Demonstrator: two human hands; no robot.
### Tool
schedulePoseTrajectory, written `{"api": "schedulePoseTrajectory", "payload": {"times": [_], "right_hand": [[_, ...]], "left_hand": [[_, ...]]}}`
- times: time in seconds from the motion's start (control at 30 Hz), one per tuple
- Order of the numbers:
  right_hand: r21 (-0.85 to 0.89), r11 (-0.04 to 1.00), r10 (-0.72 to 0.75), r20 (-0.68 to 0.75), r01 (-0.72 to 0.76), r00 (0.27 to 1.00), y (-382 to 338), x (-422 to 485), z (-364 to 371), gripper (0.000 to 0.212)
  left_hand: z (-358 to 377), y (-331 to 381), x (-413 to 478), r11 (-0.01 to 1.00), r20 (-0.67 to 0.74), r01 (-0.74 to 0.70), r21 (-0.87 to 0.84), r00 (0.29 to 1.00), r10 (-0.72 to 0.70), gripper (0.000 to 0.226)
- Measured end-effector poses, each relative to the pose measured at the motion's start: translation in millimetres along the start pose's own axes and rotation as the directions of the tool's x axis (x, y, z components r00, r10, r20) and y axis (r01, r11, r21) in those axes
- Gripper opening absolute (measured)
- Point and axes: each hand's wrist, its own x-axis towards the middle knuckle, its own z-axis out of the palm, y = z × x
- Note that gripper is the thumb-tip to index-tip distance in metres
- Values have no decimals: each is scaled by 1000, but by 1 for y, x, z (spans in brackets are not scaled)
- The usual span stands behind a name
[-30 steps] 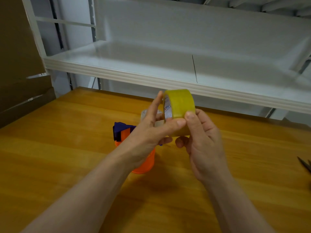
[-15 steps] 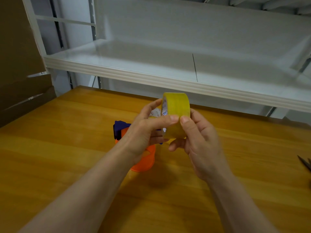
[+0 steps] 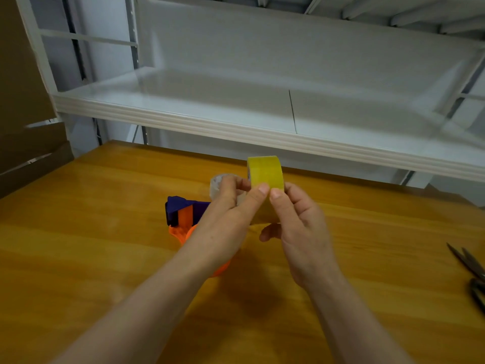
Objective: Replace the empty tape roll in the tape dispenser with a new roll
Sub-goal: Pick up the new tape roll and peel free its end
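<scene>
My left hand [image 3: 223, 219] and right hand [image 3: 301, 232] pinched the yellow tape roll [image 3: 265, 172] upright w/ thumbs touching, above the wooden table [image 3: 105, 232]; orange-and-blue tape dispenser [image 3: 183, 214] sat at 9 o'clock, partly hidden; scissors [image 3: 469, 269] at 3.

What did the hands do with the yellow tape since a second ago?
Both hands, left and right, turned the yellow tape roll so its flat side faces away, and the thumbs met on its band. The orange dispenser, scissors and table stayed put.
</scene>
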Motion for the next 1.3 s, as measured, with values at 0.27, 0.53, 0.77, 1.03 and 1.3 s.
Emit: {"api": "schedulePoseTrajectory", "payload": {"times": [0.27, 0.53, 0.77, 1.03, 1.3], "right_hand": [[198, 976, 116, -119, -91, 986, -4, 3, 0, 25], [208, 975, 99, -117, -73, 988, -5, 2, -2, 23], [102, 991, 90, -72, -82, 993, -1, 2, 3, 22], [-25, 999, 27, -3, -27, 1000, 3, 1, 6, 25], [-112, 994, -18, -43, 13, 999, 3, -1, 8, 23]], "left_hand": [[6, 3, -6, 903, 11, -228, 364, 971, 240, 27], [6, 1, -5, 964, -50, -226, 142, 971, 235, 25], [4, 2, -5, 980, -132, -195, -50, 974, 187, 31], [5, 4, -3, 971, -183, -94, -220, 982, 54, 43], [-5, 3, 5, 952, -104, -76, -297, 993, 47, 19]]}}
